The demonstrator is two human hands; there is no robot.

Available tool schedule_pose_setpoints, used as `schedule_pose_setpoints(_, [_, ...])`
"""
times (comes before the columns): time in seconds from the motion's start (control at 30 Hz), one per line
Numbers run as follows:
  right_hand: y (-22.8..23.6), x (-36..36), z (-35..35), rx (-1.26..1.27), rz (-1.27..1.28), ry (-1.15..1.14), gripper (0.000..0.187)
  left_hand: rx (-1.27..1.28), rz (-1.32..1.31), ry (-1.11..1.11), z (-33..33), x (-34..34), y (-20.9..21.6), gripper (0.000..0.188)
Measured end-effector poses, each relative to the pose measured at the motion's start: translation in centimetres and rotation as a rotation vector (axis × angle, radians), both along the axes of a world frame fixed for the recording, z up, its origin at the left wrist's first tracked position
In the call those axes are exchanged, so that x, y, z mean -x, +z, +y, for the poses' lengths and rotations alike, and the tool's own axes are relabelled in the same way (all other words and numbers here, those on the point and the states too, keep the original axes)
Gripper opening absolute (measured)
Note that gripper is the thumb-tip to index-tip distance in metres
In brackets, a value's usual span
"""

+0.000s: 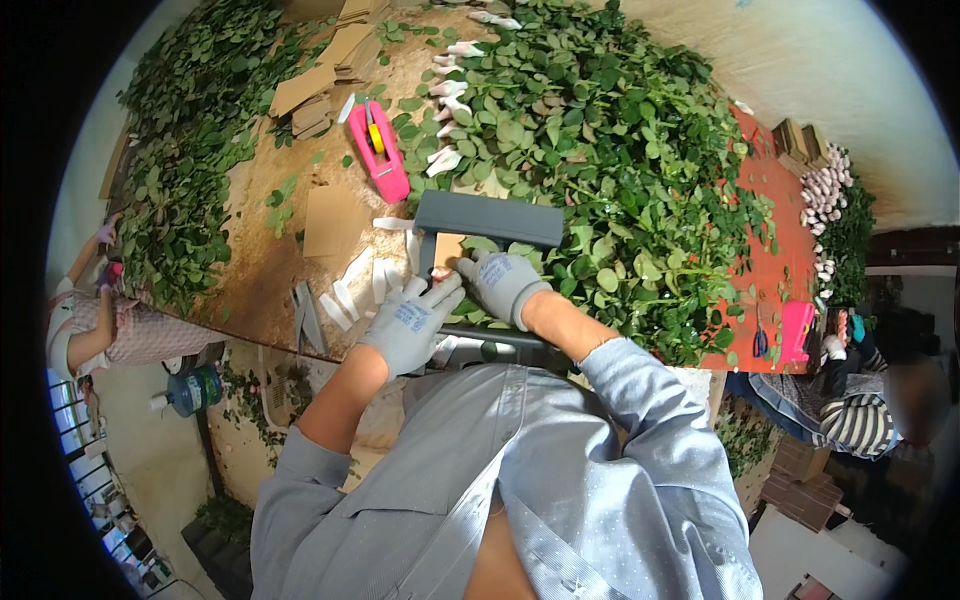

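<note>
Cardboard sheet [447,252] here is sitting inside the dark grey stand [490,217], with a small pinkish bit [440,274], maybe a flower, down at its near edge. Both hands are in grey gloves and right in there, close to each other. Left hand [408,322] comes in from the near left of the stand, fingers stretched out toward that pinkish bit; honestly can't tell if it's pinching it. Right hand [500,288] is bent over the right edge of the cardboard, fingertips pointing inward, and I can't tell if those are gripping anything either.

Left of the stand there's a bunch of white strips [340,305] on the brown table [262,250], plus another flat piece of cardboard [335,222]. Pink tape dispenser [392,178] is just past the stand, off to the left, and a pile of cardboard [350,50] sits farther back that way. Big heap of leafy stems [620,200] covers everything right of and beyond the stand, with pale wrapped heads [452,90] along its left side.
</note>
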State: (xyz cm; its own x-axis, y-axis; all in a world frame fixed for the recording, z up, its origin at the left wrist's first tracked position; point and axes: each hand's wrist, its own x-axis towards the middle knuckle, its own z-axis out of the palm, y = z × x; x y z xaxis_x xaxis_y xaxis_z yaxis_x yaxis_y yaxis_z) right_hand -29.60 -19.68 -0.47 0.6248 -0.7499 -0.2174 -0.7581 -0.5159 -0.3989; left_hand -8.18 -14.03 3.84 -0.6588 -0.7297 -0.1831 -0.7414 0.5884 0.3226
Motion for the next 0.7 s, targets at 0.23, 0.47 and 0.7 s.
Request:
schedule_pose_setpoints(0.23, [3.6, 6.7, 2.3, 0.233, -0.032, -0.298, 0.029, -0.005, 0.015, 0.035, 0.2, 0.1, -0.3, 0.062])
schedule_pose_setpoints(0.47, [6.0, 9.3, 1.3, -0.093, -0.03, -0.266, 0.024, -0.024, 0.019, 0.05, 0.2, 0.0, -0.5, 0.066])
schedule_pose_setpoints(0.7, [5.4, 8.0, -14.0, 0.229, -0.221, -0.444, 0.027, -0.052, -0.055, 0.038, -0.3, 0.0, -0.2, 0.068])
